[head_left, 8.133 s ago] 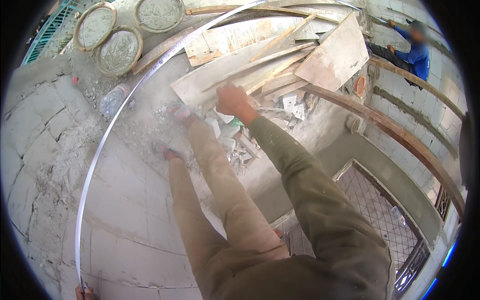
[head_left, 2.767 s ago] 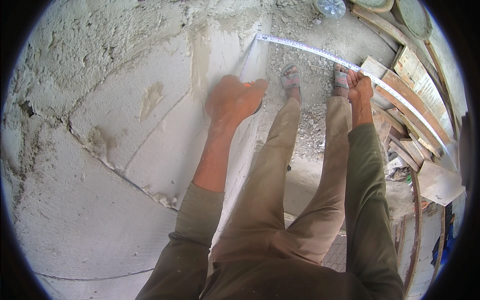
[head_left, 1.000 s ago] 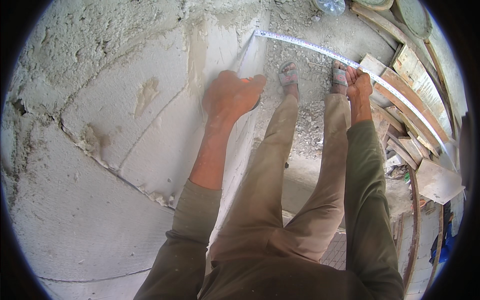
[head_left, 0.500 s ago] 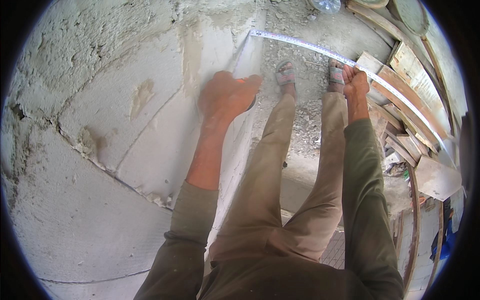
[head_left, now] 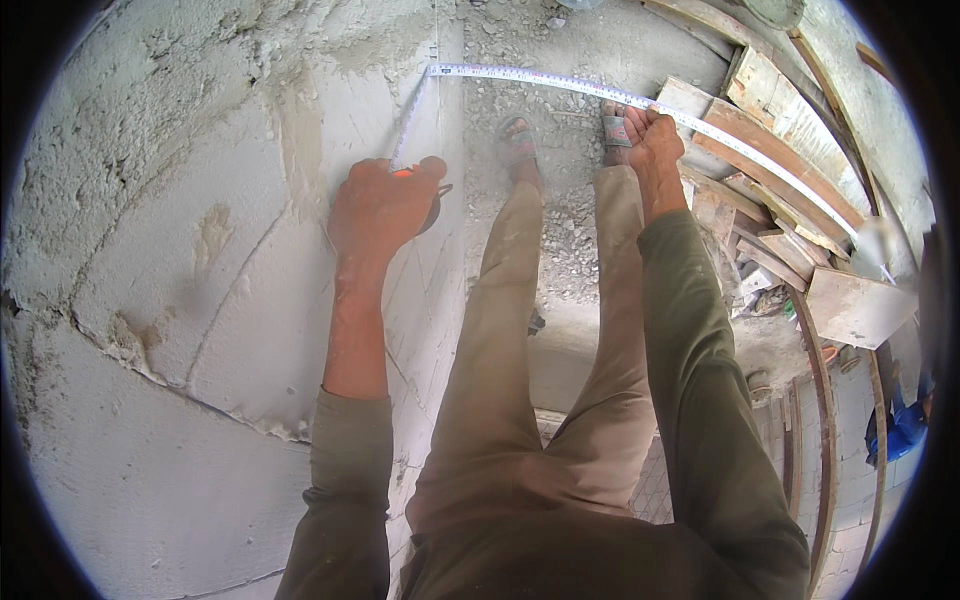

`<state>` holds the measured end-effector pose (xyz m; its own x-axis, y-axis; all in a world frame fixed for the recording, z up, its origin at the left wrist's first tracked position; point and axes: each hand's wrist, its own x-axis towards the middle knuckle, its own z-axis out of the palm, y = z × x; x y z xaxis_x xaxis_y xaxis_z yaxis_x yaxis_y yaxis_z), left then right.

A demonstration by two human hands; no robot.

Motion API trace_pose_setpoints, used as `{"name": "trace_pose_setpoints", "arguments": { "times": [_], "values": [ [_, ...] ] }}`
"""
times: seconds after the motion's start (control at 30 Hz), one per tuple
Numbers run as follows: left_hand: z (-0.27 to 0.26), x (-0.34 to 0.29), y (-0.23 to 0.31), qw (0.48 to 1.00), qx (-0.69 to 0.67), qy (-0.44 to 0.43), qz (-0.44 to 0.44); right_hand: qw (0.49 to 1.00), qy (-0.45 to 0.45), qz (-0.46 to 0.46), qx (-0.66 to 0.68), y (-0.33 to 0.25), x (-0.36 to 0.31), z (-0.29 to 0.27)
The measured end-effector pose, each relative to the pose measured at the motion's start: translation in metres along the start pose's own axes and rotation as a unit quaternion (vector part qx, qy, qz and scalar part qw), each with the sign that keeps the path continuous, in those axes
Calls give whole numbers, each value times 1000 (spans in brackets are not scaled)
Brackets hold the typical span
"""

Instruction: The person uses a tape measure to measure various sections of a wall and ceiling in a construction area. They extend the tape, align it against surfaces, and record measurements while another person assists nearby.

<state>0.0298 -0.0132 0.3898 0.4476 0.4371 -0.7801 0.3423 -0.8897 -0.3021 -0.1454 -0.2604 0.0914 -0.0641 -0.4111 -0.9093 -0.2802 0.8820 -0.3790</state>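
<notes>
My left hand (head_left: 372, 215) is closed around the case of a tape measure (head_left: 433, 212), resting close to the pale wall; a bit of orange and a dark edge show past the fingers. From the case the white blade (head_left: 540, 77) runs away from me along the wall, folds sharply at the corner by the floor, then stretches right in a slight curve. My right hand (head_left: 660, 155) pinches the blade above my right foot. Beyond that hand the blade continues over wooden boards toward the far right, where its end is hard to make out.
A rough plastered block wall (head_left: 150, 240) fills the left side. Grey rubble (head_left: 575, 235) covers the floor around my sandalled feet (head_left: 518, 145). Wooden boards (head_left: 770, 150) lie piled at the right, with a pale panel (head_left: 858, 307) nearer me. Something blue (head_left: 903, 432) sits at the right edge.
The whole view has swung right, so the wall, feet and boards appear further left. Both hands keep their hold on the tape measure, and more of the orange on its case shows.
</notes>
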Motion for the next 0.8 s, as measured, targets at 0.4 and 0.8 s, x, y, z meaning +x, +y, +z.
{"name": "trace_pose_setpoints", "arguments": {
  "times": [0.4, 0.8],
  "values": [
    [9, 15, -8, 998, -28, -32, 54, 998, -21, -18, 65, 3, -11, 3],
    [19, 21, -45, 992, -88, -35, 85, 995, -61, -34, 77, -7, -28, 2]
  ]
}}
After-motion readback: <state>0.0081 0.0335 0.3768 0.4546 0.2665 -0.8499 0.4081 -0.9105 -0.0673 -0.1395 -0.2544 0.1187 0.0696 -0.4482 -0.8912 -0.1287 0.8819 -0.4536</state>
